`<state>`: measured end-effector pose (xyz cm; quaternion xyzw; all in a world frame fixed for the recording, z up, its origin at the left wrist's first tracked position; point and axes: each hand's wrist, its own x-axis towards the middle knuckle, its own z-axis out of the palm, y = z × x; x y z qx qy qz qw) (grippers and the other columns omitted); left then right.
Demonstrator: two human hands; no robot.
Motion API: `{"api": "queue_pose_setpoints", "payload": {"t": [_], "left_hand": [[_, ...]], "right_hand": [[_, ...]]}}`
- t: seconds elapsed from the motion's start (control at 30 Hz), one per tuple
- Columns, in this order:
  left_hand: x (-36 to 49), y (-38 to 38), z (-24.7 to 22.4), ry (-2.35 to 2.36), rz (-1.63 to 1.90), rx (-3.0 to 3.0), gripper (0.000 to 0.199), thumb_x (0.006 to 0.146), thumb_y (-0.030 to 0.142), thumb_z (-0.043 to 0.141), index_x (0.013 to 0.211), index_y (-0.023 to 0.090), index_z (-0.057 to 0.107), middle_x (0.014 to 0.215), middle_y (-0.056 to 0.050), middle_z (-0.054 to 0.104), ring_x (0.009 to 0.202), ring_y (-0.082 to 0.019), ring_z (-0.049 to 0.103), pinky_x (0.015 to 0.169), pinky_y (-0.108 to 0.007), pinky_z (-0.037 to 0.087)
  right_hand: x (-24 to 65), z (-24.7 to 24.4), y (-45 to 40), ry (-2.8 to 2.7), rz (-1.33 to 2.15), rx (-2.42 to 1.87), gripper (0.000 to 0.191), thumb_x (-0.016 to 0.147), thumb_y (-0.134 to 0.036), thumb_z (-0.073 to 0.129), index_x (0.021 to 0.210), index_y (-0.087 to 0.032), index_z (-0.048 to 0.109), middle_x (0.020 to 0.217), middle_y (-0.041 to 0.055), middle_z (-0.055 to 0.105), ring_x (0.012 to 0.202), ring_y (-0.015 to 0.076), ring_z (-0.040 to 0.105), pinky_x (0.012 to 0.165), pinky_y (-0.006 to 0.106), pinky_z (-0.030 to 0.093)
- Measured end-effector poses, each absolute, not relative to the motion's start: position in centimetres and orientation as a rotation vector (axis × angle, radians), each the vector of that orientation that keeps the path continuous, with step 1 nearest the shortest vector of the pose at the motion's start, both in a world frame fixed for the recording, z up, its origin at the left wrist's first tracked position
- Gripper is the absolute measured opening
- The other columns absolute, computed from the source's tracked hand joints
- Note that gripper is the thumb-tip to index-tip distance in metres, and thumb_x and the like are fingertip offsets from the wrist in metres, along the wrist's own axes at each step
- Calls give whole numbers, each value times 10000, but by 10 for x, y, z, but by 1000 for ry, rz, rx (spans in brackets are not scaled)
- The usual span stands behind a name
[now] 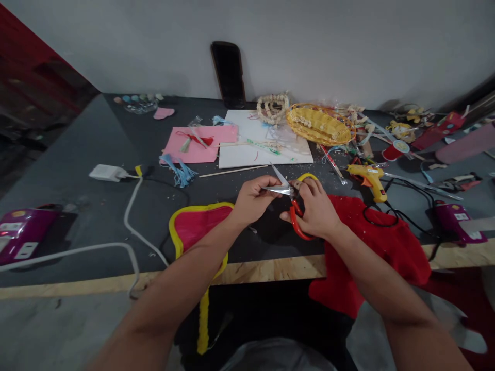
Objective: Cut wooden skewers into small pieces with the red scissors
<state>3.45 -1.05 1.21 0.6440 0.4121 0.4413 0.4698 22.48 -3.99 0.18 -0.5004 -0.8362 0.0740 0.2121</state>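
Observation:
My right hand (315, 208) grips scissors (297, 215) with red and yellow handles; their blades are spread and point left. Beside the blades, my left hand (257, 198) has its thumb and fingers pinched together near the lower blade; what they hold is too small to make out. Under my left forearm lies a pink fan-shaped piece (197, 225) with a yellow border. Red cloth (371, 232) lies beneath my right forearm and hangs over the table edge. A thin wooden stick (232, 171) rests just beyond my left hand.
Behind are pink paper (204, 154) with tassels, a white board (232, 158), a yellow basket (323, 126) and a phone (228, 74) against the wall. A yellow glue gun (371, 180) and red thread spool (394, 150) are right. A white cable (135, 206) and purple power strip (27, 232) lie left.

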Motion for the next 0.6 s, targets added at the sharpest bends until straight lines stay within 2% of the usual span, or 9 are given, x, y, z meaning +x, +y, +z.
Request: {"api": "queue_pose_setpoints", "payload": {"t": [0.27,0.6], "left_hand": [[34,-10,11,1029,1054,1612,84,768,228,594,732,159,627,668,6,651,633,-110,572,634,-210,451],[34,-9,5,1021,1063,1568,87,779,231,605,742,158,633,658,5,656,618,-111,589,628,-213,461]], "right_hand": [[225,2,-39,-2315,305,-1364,727,780,-619,597,1299,-129,459,1166,162,521,1116,339,480,990,518,442],[224,4,-41,-2312,239,-1393,619,848,-571,546,1285,-135,490,1130,166,559,1085,322,523,958,480,474]]}}
